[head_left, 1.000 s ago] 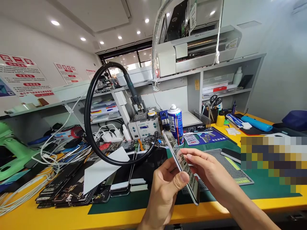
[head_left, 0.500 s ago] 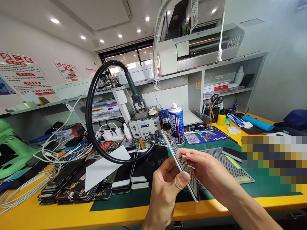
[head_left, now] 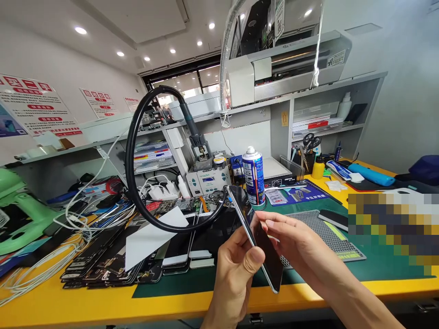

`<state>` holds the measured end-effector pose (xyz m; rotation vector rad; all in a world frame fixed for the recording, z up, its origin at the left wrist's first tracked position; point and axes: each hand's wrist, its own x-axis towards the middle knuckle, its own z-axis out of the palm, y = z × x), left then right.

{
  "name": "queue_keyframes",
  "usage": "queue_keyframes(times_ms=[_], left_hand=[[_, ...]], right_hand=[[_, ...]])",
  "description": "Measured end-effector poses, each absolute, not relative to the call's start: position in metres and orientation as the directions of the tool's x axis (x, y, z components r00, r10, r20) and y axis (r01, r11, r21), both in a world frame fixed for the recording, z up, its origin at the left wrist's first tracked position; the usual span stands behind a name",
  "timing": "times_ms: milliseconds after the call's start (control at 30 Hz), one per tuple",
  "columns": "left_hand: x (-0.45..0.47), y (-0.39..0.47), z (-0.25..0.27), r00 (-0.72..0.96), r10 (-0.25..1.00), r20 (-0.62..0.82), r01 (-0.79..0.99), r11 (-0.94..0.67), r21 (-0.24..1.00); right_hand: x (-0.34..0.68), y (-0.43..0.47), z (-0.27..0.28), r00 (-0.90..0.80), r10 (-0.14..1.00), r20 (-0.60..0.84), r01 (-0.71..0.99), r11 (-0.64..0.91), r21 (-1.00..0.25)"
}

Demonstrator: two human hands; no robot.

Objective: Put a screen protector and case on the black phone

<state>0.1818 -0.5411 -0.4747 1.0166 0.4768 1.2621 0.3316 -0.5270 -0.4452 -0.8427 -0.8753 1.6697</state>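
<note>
Both hands hold a phone (head_left: pixel 258 237) edge-on above the near edge of the bench (head_left: pixel 103 306), its dark glass face turned to the right and its far end tilted up. The left hand (head_left: pixel 236 269) has a closed grip on it, thumb pressed against the near-left edge. The right hand (head_left: pixel 298 246) rests flat along the right face, fingers (head_left: pixel 274 225) stretched over the glass, a loose grip that steadies the phone. Just beyond the phone stands a blue spray can (head_left: pixel 254 176). To the left, a black hose (head_left: pixel 137 151) loops up from a hot-air station (head_left: pixel 207 178), over a stack of dark screen panels (head_left: pixel 106 267). A grey perforated mat (head_left: pixel 318 228) lies right of the hands
</note>
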Motion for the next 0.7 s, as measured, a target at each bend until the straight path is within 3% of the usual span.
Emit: queue_keyframes(times_ms=[333,700], left_hand=[[0.172,-0.544,-0.485,0.440,0.854,0.279,-0.738,0.167,0.653],[0.173,-0.544,-0.493,0.435,0.835,0.336,-0.779,0.162,0.606]], right_hand=[[0.331,-0.548,-0.441,-0.159,0.985,-0.062,-0.378,-0.119,-0.918],[0.330,-0.553,-0.452,-0.048,0.997,0.061,-0.205,0.050,-0.978]])
